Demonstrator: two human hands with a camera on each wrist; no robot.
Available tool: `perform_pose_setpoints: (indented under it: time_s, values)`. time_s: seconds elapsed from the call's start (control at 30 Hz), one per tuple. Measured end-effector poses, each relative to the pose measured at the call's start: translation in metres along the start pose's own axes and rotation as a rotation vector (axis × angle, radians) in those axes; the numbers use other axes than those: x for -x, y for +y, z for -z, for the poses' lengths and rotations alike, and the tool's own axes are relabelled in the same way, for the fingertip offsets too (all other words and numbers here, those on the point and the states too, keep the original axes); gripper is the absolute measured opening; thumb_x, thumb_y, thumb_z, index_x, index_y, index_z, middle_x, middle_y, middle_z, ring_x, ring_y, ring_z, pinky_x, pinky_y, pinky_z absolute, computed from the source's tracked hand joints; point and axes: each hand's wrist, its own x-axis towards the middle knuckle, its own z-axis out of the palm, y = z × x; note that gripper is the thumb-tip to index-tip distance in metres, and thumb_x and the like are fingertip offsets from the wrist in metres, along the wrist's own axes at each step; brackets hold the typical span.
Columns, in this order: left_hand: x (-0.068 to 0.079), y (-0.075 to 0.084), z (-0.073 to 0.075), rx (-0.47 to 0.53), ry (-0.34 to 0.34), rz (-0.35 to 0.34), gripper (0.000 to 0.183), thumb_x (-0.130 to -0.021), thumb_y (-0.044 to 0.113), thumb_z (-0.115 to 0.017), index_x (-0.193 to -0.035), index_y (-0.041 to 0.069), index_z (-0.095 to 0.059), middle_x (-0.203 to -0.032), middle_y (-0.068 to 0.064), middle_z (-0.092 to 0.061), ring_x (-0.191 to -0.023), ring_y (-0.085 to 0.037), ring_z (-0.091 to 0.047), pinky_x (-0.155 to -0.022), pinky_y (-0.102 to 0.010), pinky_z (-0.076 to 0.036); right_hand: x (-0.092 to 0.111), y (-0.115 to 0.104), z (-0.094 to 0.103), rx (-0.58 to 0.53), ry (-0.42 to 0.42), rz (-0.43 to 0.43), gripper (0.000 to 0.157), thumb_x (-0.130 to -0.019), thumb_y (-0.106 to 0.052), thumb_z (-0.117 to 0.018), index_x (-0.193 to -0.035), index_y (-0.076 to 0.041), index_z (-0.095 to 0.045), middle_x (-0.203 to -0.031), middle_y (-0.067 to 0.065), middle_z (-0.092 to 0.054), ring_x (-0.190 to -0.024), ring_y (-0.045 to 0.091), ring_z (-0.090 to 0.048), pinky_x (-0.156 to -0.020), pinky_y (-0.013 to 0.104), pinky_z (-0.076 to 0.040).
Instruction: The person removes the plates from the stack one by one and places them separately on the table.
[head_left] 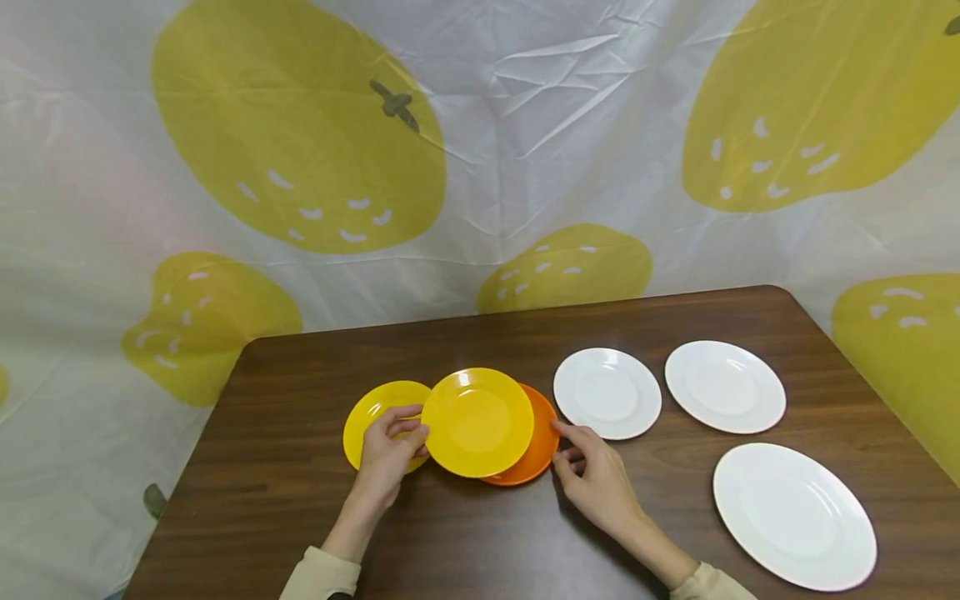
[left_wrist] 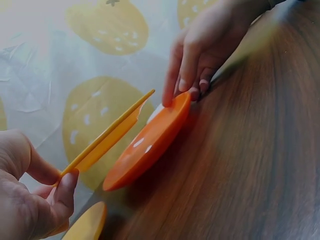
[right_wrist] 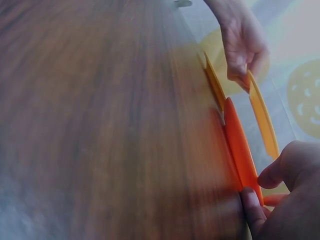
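Note:
A yellow plate (head_left: 478, 423) is held above the table by my left hand (head_left: 386, 454), which pinches its left rim between thumb and fingers. Below it and partly covered in the head view is an orange plate (head_left: 543, 440). My right hand (head_left: 600, 487) pinches the orange plate's right rim; in the left wrist view, a gap separates the orange plate (left_wrist: 150, 145) from the raised yellow plate (left_wrist: 107, 136). Another yellow plate (head_left: 366, 417) lies on the table behind my left hand, which hides part of it.
Three white plates stand apart on the right: a smaller one (head_left: 606, 393), one farther right (head_left: 725, 387) and a larger one (head_left: 795, 517) nearer the front. They rest on a dark brown wooden table (head_left: 262, 483). A white curtain with yellow fruit prints (head_left: 472, 108) hangs behind.

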Motion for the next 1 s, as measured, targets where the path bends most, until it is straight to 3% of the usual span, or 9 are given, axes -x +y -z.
perform_pose_setpoints:
  time_s: [0.6,1.0]
  values:
    - [-0.003,-0.004,0.032,0.051,0.104,0.014,0.035,-0.093,-0.008,-0.061,-0.128,-0.011,-0.055,-0.101,-0.012,-0.059,-0.077,-0.009,-0.061,-0.065,-0.018,-0.057,0.000,-0.001,0.000,-0.034,-0.002,-0.008,0.045,-0.081,0.010,-0.070,-0.126,0.002,-0.069,-0.107,0.010,-0.072,-0.076,0.008,-0.066,-0.065,0.019,-0.057]
    - [-0.002,-0.003,0.060,0.129,0.121,0.045,0.036,-0.098,-0.007,-0.055,-0.133,-0.008,-0.048,-0.092,0.000,-0.059,-0.075,-0.007,-0.060,-0.068,-0.016,-0.055,0.000,-0.002,-0.001,-0.033,-0.011,-0.021,0.046,-0.081,0.010,-0.070,-0.127,0.003,-0.068,-0.109,0.012,-0.071,-0.077,0.006,-0.065,-0.065,0.018,-0.057]
